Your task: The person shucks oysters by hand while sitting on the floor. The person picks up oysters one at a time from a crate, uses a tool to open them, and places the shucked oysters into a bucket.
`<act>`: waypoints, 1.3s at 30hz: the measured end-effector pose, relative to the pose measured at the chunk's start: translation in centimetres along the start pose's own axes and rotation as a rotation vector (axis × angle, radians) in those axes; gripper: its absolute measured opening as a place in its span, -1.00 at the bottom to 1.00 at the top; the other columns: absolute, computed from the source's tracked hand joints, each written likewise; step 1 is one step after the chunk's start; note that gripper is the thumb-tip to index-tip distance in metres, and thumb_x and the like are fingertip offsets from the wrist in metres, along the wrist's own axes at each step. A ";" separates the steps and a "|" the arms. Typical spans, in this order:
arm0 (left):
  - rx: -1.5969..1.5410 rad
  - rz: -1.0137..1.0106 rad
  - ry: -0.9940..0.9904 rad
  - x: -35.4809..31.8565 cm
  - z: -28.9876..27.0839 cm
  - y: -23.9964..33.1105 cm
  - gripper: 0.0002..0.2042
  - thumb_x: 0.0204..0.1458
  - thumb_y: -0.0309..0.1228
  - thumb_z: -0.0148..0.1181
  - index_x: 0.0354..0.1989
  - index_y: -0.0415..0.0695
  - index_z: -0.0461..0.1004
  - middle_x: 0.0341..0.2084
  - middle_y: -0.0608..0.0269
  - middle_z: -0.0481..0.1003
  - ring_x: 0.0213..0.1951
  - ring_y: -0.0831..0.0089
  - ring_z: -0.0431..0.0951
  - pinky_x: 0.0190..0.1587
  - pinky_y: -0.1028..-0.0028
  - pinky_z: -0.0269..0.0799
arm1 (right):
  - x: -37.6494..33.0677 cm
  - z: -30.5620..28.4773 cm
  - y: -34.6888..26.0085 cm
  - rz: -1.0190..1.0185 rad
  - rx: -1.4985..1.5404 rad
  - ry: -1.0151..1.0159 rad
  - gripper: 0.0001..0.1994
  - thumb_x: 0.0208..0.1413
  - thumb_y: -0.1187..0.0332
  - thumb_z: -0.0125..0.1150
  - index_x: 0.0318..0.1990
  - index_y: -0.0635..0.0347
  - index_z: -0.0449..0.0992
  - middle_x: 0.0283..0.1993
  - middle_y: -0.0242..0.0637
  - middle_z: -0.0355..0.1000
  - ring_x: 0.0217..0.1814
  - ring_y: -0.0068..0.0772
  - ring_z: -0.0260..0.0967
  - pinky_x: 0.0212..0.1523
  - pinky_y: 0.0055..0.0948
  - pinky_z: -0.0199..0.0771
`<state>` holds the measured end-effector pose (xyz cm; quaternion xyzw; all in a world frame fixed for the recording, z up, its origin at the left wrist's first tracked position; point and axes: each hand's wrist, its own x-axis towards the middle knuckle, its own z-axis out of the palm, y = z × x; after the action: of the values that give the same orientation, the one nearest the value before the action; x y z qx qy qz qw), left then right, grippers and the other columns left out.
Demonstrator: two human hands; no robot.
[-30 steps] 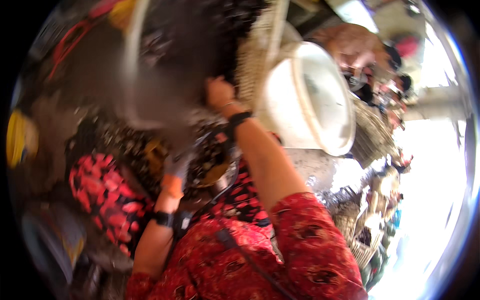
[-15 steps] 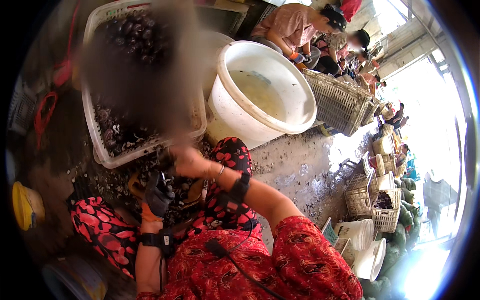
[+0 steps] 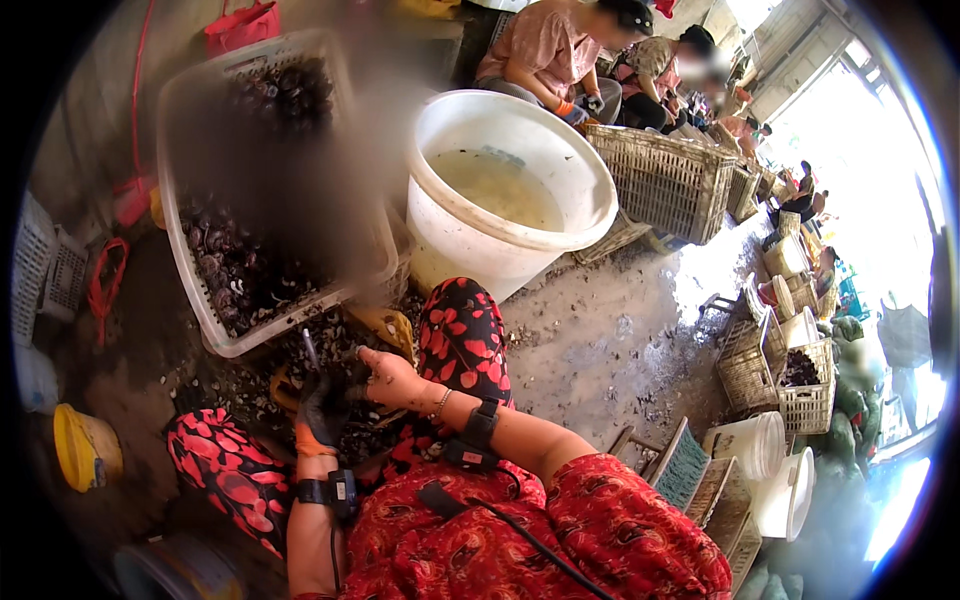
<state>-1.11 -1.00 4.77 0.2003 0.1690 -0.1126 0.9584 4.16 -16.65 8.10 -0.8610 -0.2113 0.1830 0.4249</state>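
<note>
Low in front of me, my left hand (image 3: 318,412), in a black and orange glove, is closed around a thin metal tool (image 3: 309,346) whose tip points away from me. Close beside it, my bare right hand (image 3: 392,380) has its fingers curled toward the glove; whatever they pinch is dark and hard to make out. Just beyond both hands stands a white plastic crate (image 3: 232,345) with dark, rounded shellfish (image 3: 215,240) in it, which look like snails. A blurred brown smear covers the crate's middle. Broken shell bits (image 3: 350,335) lie around the hands.
A large white tub (image 3: 440,215) of cloudy liquid stands beyond my right knee. Past it, several people sit at work near a stack of slatted baskets (image 3: 665,185). A yellow bucket (image 3: 88,447) is at left; more baskets and white buckets (image 3: 745,445) line the right.
My right hand has drawn slightly nearer to me, and the metal tool now shows more clearly above my left glove. The whole view has shifted a little.
</note>
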 end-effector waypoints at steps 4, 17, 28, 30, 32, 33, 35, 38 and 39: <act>0.288 0.093 -0.053 -0.9 0.8 0.1 -0.75 0.05 -0.47 0.00 -0.09 -0.27 0.36 -0.17 0.13 0.45 -0.22 0.37 0.49 -0.26 0.50 0.45 | 0.4 1.3 0.4 -0.152 -0.085 0.128 -0.47 -0.31 0.15 0.39 -0.23 0.34 0.34 -0.32 -0.01 0.32 -0.25 0.01 0.31 -0.27 -0.23 0.32; 0.470 0.213 0.067 0.5 -2.7 1.3 -0.75 0.03 -0.52 0.01 -0.09 -0.29 0.40 -0.19 0.21 0.46 -0.21 0.47 0.47 -0.16 0.56 0.39 | 0.0 -1.9 0.1 -0.022 0.149 0.090 -0.63 -0.29 0.28 0.45 -0.40 0.27 0.40 -0.51 -0.30 0.34 -0.44 -0.60 0.24 -0.47 -0.47 0.29; 1.359 0.747 -0.023 -0.1 -2.2 1.8 -0.77 -0.07 -0.52 0.14 -0.18 -0.18 0.48 -0.27 0.25 0.48 -0.22 0.42 0.46 -0.16 0.46 0.35 | -1.0 -2.5 -4.7 0.273 0.654 -0.025 -0.67 -0.16 0.58 0.22 -0.15 0.34 0.40 -0.55 -0.49 0.37 -0.73 -0.84 0.08 -0.78 -0.76 -0.09; 1.149 0.718 -0.163 -1.1 1.1 0.9 -0.81 -0.11 -0.54 0.16 -0.26 -0.20 0.50 -0.28 0.23 0.45 -0.24 0.41 0.45 -0.16 0.47 0.34 | -0.8 -2.8 -3.5 0.164 0.571 -0.136 -0.72 -0.10 0.52 0.25 -0.18 0.35 0.40 -0.34 -0.35 0.47 -0.45 -0.67 0.36 -0.45 -0.70 0.38; 1.229 0.741 -0.099 -1.1 0.0 2.0 -0.79 -0.08 -0.53 0.15 -0.22 -0.19 0.49 -0.28 0.23 0.45 -0.27 0.43 0.44 -0.19 0.48 0.34 | -0.7 -2.6 -4.5 0.316 0.647 -0.119 -0.73 -0.10 0.56 0.23 -0.19 0.35 0.41 -0.32 -0.37 0.47 -0.40 -0.66 0.36 -0.39 -0.68 0.39; 1.219 0.666 0.045 -0.5 -0.8 2.5 -0.78 -0.07 -0.54 0.13 -0.20 -0.16 0.49 -0.30 0.24 0.47 -0.27 0.47 0.44 -0.22 0.50 0.35 | -0.7 -2.6 -4.4 0.317 0.642 -0.131 -0.73 -0.10 0.56 0.23 -0.19 0.35 0.41 -0.32 -0.37 0.47 -0.40 -0.66 0.36 -0.39 -0.68 0.39; 1.028 0.547 0.175 -0.1 -2.2 2.2 -0.78 -0.08 -0.51 0.13 -0.20 -0.13 0.50 -0.32 0.26 0.48 -0.27 0.48 0.44 -0.23 0.49 0.35 | -1.0 -2.8 -4.3 0.156 0.700 -0.206 -0.73 -0.11 0.56 0.23 -0.18 0.34 0.42 -0.30 -0.37 0.47 -0.37 -0.68 0.35 -0.39 -0.67 0.38; 1.437 0.942 -0.194 -0.7 0.9 2.0 -0.77 -0.13 -0.52 0.14 -0.23 -0.10 0.50 -0.32 0.21 0.47 -0.26 0.35 0.44 -0.16 0.41 0.34 | -0.7 -3.2 -4.4 0.128 0.550 -0.100 -0.71 -0.12 0.55 0.25 -0.17 0.34 0.42 -0.30 -0.38 0.46 -0.39 -0.68 0.34 -0.44 -0.66 0.36; 1.436 0.898 -0.155 -1.4 1.7 2.0 -0.76 -0.15 -0.55 0.11 -0.24 -0.09 0.51 -0.33 0.16 0.47 -0.24 0.26 0.43 -0.08 0.36 0.31 | -0.6 -3.2 -4.2 0.040 0.454 -0.133 -0.70 -0.12 0.56 0.25 -0.17 0.35 0.41 -0.29 -0.38 0.46 -0.37 -0.67 0.35 -0.41 -0.66 0.36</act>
<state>-1.38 0.29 7.46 0.7996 -0.1051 0.1850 0.5616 4.36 -16.71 13.39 -0.7335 -0.1753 0.2904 0.5890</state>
